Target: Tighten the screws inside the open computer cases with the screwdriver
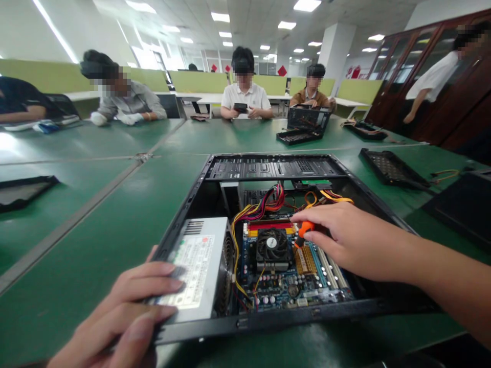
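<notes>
Grips an orange screwdriver [306, 230] between thumb and fingers of the right hand [341, 232], with the motherboard [276, 286] below that hand and the cooling fan [272, 245] just left of its fingertips. Has the power supply [205, 266] and computer case [280, 318] under the left hand [118, 312]; clasping or loose, cannot tell.

No legible text; PSU label [197, 267] blurred
</notes>
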The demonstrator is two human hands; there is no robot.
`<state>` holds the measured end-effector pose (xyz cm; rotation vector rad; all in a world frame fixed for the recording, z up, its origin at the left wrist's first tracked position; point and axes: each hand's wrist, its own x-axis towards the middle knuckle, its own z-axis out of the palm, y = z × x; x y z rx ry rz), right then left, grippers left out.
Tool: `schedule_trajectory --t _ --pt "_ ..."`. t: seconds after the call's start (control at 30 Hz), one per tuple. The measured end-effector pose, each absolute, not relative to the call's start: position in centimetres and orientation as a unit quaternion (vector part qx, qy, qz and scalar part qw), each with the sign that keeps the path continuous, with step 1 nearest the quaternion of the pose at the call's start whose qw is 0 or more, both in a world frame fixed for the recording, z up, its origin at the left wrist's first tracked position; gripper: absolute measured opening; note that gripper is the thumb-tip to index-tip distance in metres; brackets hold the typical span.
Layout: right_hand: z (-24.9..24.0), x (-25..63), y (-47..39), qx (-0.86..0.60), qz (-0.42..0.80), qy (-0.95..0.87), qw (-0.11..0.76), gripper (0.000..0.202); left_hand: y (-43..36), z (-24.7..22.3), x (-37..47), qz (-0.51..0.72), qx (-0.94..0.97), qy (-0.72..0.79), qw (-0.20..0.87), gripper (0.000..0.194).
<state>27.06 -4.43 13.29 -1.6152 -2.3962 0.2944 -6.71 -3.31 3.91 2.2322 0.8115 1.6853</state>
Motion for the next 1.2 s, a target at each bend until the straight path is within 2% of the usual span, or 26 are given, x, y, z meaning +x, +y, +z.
schedule_trajectory --t 0.53,0.7,0.87,1.0,1.2 --pt "12.6 27.0 -4.2 -0.553 0.096 -0.819 0.12 0.035 -3.3 3.7 -6.8 0.57 0.761 0.282 0.126 0.019" --pt "12.3 26.7 -3.8 -0.548 0.056 -0.826 0.122 0.027 -3.3 3.8 -6.7 0.571 0.759 0.285 0.129 0.021" --pt "12.0 26.5 -4.0 -0.544 0.05 -0.831 0.106 0.033 -3.2 3.8 -6.7 0.576 0.759 0.274 0.129 0.021" --pt "13.8 26.7 -5.0 -0.526 0.078 -0.843 0.084 0.041 -3.3 4.1 -6.7 0.58 0.757 0.272 0.128 0.02" --pt "19.0 23.9 -5.6 -0.493 0.035 -0.853 0.17 0.033 -3.7 4.9 -6.2 0.574 0.763 0.273 0.12 0.019"
